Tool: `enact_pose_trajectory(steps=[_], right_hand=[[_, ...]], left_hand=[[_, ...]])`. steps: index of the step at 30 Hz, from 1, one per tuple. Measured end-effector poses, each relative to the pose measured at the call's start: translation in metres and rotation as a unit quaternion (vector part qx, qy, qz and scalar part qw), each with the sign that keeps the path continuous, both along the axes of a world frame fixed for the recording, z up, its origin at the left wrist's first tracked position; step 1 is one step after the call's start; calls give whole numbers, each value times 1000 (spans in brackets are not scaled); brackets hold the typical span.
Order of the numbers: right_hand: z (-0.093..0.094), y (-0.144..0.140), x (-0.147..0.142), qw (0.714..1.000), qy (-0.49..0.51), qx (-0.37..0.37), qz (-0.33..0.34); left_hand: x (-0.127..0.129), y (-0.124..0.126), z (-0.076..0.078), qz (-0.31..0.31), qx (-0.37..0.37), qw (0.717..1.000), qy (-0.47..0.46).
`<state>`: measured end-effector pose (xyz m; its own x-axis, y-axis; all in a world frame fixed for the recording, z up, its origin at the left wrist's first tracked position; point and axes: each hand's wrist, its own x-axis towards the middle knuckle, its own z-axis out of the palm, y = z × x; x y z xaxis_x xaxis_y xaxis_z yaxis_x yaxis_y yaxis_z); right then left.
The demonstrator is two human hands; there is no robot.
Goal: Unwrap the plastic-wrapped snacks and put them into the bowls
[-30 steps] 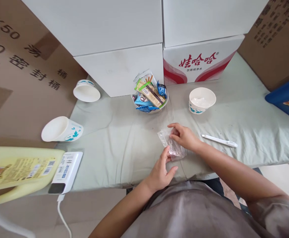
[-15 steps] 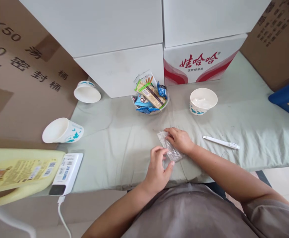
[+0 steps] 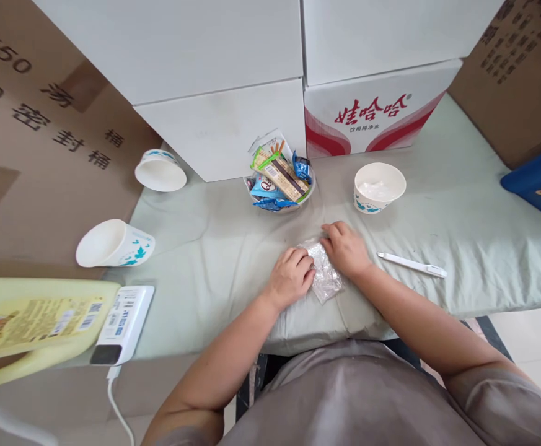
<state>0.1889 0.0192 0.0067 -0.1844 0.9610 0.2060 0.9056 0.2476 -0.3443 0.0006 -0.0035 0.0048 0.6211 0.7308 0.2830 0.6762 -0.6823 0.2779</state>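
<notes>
Near cloth's front edge: both hands, left [image 3: 291,277], right [image 3: 346,249], pinching plastic bag [image 3: 325,277]; pen [image 3: 412,264] nearby.

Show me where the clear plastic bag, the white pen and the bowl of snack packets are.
clear plastic bag [image 3: 326,280]: head view, crinkled middle between the hands.
white pen [image 3: 412,264]: head view, mid-barrel.
bowl of snack packets [image 3: 308,191]: head view, right rim.

I seem to be in a storeroom or makeshift packing space: stacked white cartons [image 3: 219,62], a printed drinks carton [image 3: 372,114] and brown cardboard boxes [image 3: 42,142] crowd the far edge of my bench [image 3: 460,217], which is draped in pale green cloth.
</notes>
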Motion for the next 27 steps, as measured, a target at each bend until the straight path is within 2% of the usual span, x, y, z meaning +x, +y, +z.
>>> enact_pose_trajectory(steps=[2, 3, 5, 7, 9, 12, 16, 19, 27], right_hand=[[6, 0, 9, 998, 15, 54, -12], [11, -3, 13, 997, 27, 77, 16], [18, -16, 19, 985, 43, 94, 141], [20, -34, 25, 957, 37, 67, 281], [17, -53, 31, 938, 21, 25, 346], [5, -76, 38, 945, 8, 18, 327], [-1, -89, 40, 945, -4, 59, 322], [2, -91, 35, 944, 7, 81, 321], [1, -85, 30, 950, 37, 66, 302]], left_hand=[[-1, 0, -2, 0, -3, 1000, 9], [-1, 1, -3, 3, -3, 1000, 18], [-2, 1, -5, 13, -3, 999, 35], [-2, 1, -6, 19, -7, 999, 43], [-2, 0, -7, 21, -10, 999, 46], [-1, -1, -6, 14, -11, 999, 50], [-1, -2, -3, -19, -16, 999, 47], [-1, -3, 0, -41, -27, 998, 46], [-1, -4, 4, -49, -62, 995, 60]])
